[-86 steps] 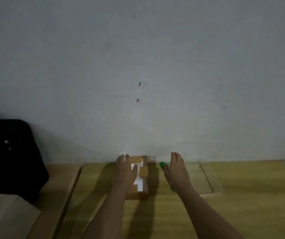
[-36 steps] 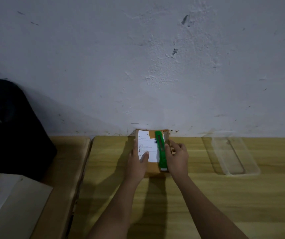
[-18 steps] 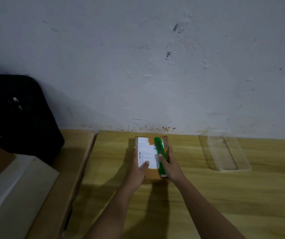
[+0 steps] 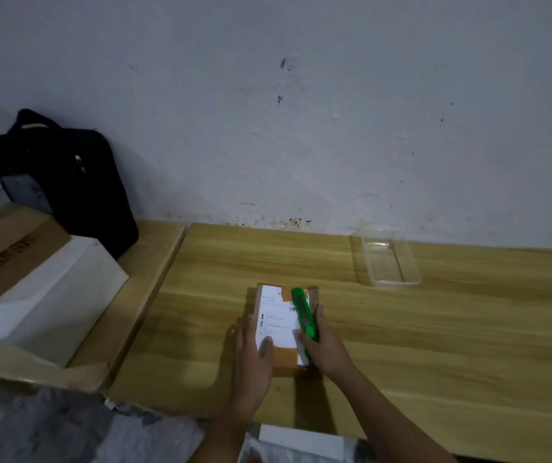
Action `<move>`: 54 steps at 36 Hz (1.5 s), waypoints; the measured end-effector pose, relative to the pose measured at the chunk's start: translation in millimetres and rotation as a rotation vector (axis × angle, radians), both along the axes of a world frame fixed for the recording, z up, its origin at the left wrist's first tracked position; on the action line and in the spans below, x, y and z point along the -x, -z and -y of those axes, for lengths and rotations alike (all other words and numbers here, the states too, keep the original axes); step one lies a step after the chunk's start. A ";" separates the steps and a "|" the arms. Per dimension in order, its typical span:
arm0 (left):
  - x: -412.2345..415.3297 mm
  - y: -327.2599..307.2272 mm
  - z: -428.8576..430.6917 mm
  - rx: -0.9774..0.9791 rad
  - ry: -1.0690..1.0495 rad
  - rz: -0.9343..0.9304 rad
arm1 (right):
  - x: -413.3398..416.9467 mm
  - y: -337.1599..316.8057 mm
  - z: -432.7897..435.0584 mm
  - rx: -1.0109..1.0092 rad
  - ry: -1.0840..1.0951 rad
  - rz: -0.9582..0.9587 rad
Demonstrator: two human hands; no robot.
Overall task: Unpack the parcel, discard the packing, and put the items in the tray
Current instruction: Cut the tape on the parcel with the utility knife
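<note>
A small brown cardboard parcel [image 4: 283, 357] with a white shipping label lies on the wooden table [image 4: 435, 345], near its front middle. My left hand [image 4: 254, 359] grips the parcel's left side, thumb resting on the label. My right hand [image 4: 326, 345] holds a green utility knife [image 4: 304, 312] that lies lengthwise along the parcel's right top edge. A clear plastic tray [image 4: 390, 262] stands empty at the back of the table, to the right of the parcel.
A second, lower wooden surface [image 4: 141, 295] adjoins the table on the left. It carries a black bag [image 4: 67, 182] against the wall, a white box [image 4: 50, 295] and a brown cardboard box [image 4: 7, 248]. The grey wall runs directly behind the table.
The parcel has come away from the wall toward the table's front, both hands still on it. My right hand has closed more firmly around the knife. The view has tilted down.
</note>
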State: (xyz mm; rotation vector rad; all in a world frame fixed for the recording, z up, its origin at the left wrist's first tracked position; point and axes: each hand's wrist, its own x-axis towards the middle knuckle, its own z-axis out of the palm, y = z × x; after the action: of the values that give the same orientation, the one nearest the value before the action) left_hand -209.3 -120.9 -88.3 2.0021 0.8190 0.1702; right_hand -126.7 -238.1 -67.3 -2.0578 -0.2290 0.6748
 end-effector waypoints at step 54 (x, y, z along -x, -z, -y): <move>-59.3 9.7 -43.1 -0.023 -0.339 0.025 | -74.5 -58.4 2.8 0.589 -0.191 0.429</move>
State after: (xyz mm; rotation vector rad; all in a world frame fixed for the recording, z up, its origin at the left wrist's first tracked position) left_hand -150.0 -77.8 -98.0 1.8652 1.1409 0.4000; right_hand -52.2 -240.8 -8.9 -2.7672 -0.5263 0.4321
